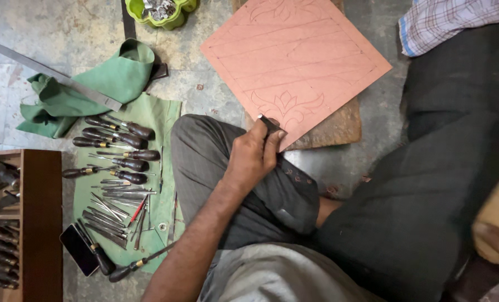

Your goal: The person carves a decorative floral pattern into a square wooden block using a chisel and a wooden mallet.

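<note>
The work surface is a grey, stained concrete floor (81,33); the person sits on it with legs folded, in dark grey trousers (428,184).

A square, salmon-pink board with pencilled diagonal lines and floral outlines (294,56) lies turned corner-wise at the upper middle of the floor. Its near corner rests on a worn brown wooden block (339,126), which shows beneath the board's lower right edge.

A green cloth (160,117) is spread on the floor left of the person's knee. Its upper portion is bunched toward the upper left. A long flat steel ruler (53,75) lies diagonally across the bunched part.

On the spread cloth lies a row of dark-handled carving chisels (121,148); below them is a cluster of thin bare-metal tools (115,210). A black rectangular phone (79,249) rests at the cloth's lower left corner.

A dark brown wooden rack holding more dark-handled tools (37,223) stands at the left edge of the floor. A lime-green scalloped plastic bowl (160,14) sits at the top edge.

The left hand (252,156) is closed around a small dark tool (270,124), whose tip meets the board's near corner, beside the carved floral outline. The right hand (498,240) is blurred at the right edge, next to a pale wooden object (498,210); its grip cannot be determined.
</note>
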